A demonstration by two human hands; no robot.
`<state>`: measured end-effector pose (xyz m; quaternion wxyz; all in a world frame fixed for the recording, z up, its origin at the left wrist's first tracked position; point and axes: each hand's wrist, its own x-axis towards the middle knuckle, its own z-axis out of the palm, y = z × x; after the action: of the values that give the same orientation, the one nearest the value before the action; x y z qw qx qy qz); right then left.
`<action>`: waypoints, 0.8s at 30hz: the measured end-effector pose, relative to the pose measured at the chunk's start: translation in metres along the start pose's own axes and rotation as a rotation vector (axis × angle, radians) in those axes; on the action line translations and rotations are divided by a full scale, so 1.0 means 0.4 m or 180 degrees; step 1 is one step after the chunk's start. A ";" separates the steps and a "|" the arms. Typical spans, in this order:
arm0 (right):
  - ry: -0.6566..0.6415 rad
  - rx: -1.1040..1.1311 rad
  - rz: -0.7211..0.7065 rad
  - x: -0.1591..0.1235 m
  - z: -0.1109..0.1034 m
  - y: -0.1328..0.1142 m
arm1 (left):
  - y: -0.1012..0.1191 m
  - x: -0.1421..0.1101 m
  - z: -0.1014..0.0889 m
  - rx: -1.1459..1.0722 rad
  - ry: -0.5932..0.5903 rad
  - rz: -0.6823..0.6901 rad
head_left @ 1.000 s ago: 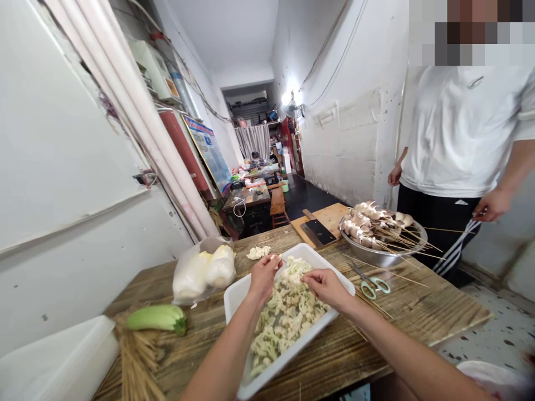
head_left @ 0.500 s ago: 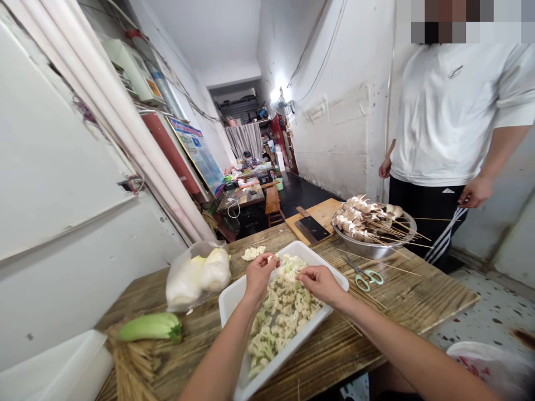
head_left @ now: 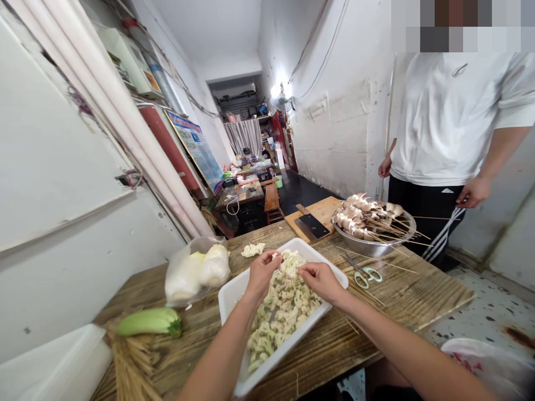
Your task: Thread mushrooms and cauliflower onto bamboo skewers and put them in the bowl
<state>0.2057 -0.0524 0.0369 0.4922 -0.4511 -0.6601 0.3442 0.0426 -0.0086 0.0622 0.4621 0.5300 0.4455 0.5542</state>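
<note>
A white plastic tray [head_left: 228, 303] stands on the wooden table, partly filled with cauliflower florets [head_left: 288, 312]. Over its far end, my left hand [head_left: 263, 273] pinches a small piece of cauliflower between thumb and fingertips. My right hand [head_left: 321, 281] is closed on the right edge of a paler cauliflower cluster [head_left: 291, 263] between the two hands. Whether that cluster rests on the florets below or is held clear of them, I cannot tell. Another cauliflower piece [head_left: 253, 250] lies on the table just beyond the tray.
Right of the tray lie scissors [head_left: 361, 274] and thin skewers [head_left: 368, 292]. A metal bowl [head_left: 374, 245] holds skewered mushrooms, near a cleaver [head_left: 311, 227] on a board. Bagged vegetables [head_left: 198, 273] and a green squash [head_left: 149, 322] sit left. A person [head_left: 451, 128] stands at the right.
Both hands stay over the tray's far end with their fingers pinched, shifting only slightly. The whole view has moved a little; the other objects keep their places.
</note>
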 end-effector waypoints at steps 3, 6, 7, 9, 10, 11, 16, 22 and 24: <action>0.0028 0.0006 -0.0014 -0.002 0.000 0.004 | 0.003 -0.004 0.001 -0.0126 -0.0120 -0.0037; 0.0020 0.0059 0.0066 -0.002 0.000 0.007 | 0.008 -0.009 0.006 -0.0327 -0.0242 -0.0240; 0.0013 0.0088 0.0101 -0.003 0.000 0.008 | 0.010 -0.010 0.008 -0.0413 -0.0203 -0.0319; 0.0011 0.0145 0.0158 -0.003 -0.001 0.008 | 0.012 -0.011 0.011 -0.0546 0.0048 -0.0432; 0.0027 0.0174 0.0173 -0.004 -0.002 0.008 | 0.013 -0.010 0.011 -0.0582 0.0195 -0.0496; 0.0047 0.0200 0.0175 -0.005 -0.003 0.007 | 0.015 -0.009 0.010 -0.0608 0.0300 -0.0594; 0.0079 0.0235 0.0098 -0.005 -0.004 -0.006 | 0.035 -0.010 0.003 -0.1058 -0.0031 -0.1193; 0.0439 0.0565 0.0227 0.034 0.044 -0.042 | 0.041 -0.014 0.015 -0.1829 -0.0667 -0.1692; 0.0547 0.0705 0.0204 0.052 0.073 -0.049 | 0.032 -0.008 0.018 -0.1920 -0.0632 -0.1682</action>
<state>0.1706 -0.0403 0.0533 0.5825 -0.4426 -0.5589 0.3905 0.0492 -0.0142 0.0746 0.7638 0.2891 0.3370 0.4684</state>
